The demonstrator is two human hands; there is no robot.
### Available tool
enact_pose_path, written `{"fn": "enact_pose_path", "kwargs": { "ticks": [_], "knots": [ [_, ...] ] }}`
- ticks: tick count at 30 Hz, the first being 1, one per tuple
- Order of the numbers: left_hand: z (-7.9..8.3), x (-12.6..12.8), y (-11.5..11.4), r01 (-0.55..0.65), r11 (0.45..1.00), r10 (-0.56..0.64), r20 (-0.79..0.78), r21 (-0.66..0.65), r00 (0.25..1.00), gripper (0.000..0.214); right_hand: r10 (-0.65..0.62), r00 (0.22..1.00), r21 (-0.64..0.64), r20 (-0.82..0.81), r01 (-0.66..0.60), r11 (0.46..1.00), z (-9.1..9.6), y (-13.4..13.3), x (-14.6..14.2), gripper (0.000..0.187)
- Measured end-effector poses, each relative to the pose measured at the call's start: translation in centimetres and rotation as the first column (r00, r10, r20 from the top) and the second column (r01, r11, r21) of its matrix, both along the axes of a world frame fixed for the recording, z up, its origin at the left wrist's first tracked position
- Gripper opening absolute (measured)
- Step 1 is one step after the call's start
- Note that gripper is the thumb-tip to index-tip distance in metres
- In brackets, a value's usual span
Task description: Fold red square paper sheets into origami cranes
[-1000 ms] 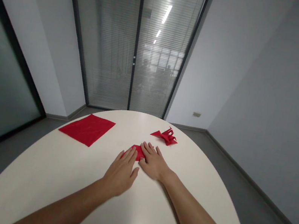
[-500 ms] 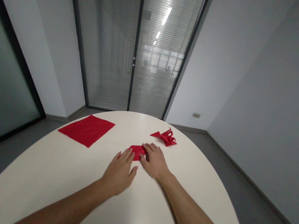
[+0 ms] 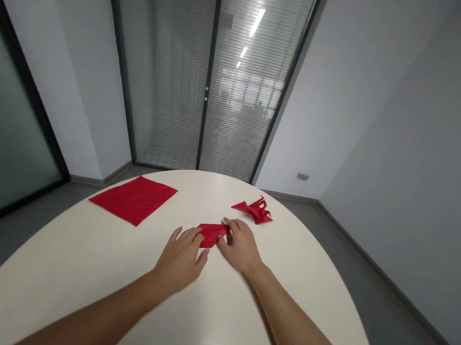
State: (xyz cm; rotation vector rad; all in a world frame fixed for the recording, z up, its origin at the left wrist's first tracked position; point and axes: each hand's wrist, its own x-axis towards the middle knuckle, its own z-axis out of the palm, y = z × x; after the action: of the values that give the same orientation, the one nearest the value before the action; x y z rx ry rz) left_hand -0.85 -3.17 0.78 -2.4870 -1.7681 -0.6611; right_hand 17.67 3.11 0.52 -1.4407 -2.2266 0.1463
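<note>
Flat, folded red paper [image 3: 211, 234] shows more between my released, drawn-back left hand [image 3: 180, 259] and curled right hand [image 3: 243, 249], whose grip I can't tell; pressing seems eased.

An office-like room: glass partition [image 3: 172, 68] with blinds [image 3: 235, 144], round-edged white table [image 3: 64, 268], plain walls [image 3: 417, 139].

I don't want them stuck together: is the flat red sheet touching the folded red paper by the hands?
Apart: the head view shows white tabletop between the flat red sheet and the folded red paper.
</note>
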Motion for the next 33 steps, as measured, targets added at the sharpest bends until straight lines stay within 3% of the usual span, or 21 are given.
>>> {"fn": "enact_pose_path", "kwargs": {
  "ticks": [11,16,24,33],
  "knots": [
    [-0.1,-0.6,0.7,-0.009,1.0,0.01,0.082,-0.01,0.997,0.019,0.263,0.962,0.01,-0.075,-0.263,0.965,0.8,-0.7,0.1,0.039],
    [0.1,-0.9,0.9,0.009,1.0,-0.007,0.1,-0.017,0.995,0.02,0.319,0.947,-0.036,-0.045,-0.321,0.946,0.8,-1.0,0.3,0.032],
    [0.1,-1.1,1.1,0.012,1.0,-0.01,0.135,-0.017,0.991,0.017,0.308,0.949,0.002,-0.062,-0.309,0.951,0.8,-0.8,0.4,0.012],
    [-0.1,-1.7,1.9,0.008,0.998,0.001,0.166,-0.055,0.986,0.021,0.259,0.964,0.07,-0.058,-0.255,0.964,0.3,-0.4,0.2,0.011]
  ]
}}
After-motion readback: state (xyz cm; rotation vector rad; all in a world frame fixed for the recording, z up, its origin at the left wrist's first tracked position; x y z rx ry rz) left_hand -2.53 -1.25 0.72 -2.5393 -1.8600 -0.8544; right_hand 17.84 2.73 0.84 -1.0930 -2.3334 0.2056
